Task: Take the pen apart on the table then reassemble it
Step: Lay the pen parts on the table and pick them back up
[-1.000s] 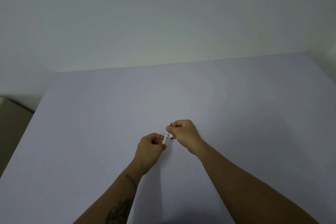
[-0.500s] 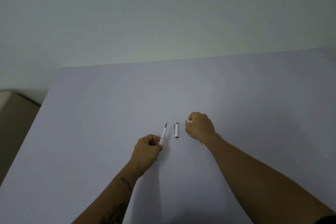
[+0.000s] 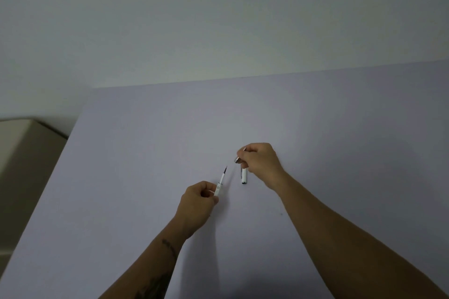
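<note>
The left hand (image 3: pixel 198 204) is closed around the white pen body (image 3: pixel 220 187), whose thin dark tip (image 3: pixel 225 170) angles up and away over the pale desk (image 3: pixel 145 153). Just to its right, the right hand (image 3: pixel 261 162) pinches a small silvery piece (image 3: pixel 237 159) in its fingers (image 3: pixel 245 153). A white cap (image 3: pixel 244 176) lies on the desk below that hand, partly hidden by it.

The right hand (image 3: pixel 261 161) hides most of the silver piece (image 3: pixel 237 159).

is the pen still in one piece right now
No, the left hand holds the pen body with its refill exposed, while the right hand holds a separate piece.
</note>
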Available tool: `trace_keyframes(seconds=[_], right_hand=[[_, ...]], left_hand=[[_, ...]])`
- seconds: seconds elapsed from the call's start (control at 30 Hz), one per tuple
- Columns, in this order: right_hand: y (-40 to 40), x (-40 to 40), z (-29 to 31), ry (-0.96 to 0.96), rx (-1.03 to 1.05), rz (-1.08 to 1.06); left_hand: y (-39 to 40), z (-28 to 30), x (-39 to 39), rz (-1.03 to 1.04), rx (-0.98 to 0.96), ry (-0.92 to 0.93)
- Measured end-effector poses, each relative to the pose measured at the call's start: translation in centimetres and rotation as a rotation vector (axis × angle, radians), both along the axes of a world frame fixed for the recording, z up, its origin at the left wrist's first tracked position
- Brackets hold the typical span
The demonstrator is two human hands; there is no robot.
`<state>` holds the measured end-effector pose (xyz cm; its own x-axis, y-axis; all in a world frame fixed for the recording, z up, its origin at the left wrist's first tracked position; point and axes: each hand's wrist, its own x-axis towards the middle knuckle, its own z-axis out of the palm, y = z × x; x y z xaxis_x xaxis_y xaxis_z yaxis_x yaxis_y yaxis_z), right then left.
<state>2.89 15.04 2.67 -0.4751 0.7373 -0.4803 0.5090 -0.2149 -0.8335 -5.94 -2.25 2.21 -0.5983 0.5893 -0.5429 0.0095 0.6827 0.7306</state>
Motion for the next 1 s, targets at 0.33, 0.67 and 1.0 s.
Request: trace_keyframes(seconds=[0.33, 0.67, 1.0], right_hand=[[-1.8, 0.1, 0.8, 0.075, -0.037, 0.02], [-2.1, 1.4, 1.3, -0.004, -0.128, 0.194], [-3.6, 1.2, 2.1, -0.001, -0.061, 0.215]], left_hand=[[0.2, 0.1, 0.3, -0.01, 0.002, 0.022], [-0.4, -0.1, 1.0, 0.081, 0.123, -0.013], [-0.3, 1.2, 0.0, 0.017, 0.189, 0.001]])
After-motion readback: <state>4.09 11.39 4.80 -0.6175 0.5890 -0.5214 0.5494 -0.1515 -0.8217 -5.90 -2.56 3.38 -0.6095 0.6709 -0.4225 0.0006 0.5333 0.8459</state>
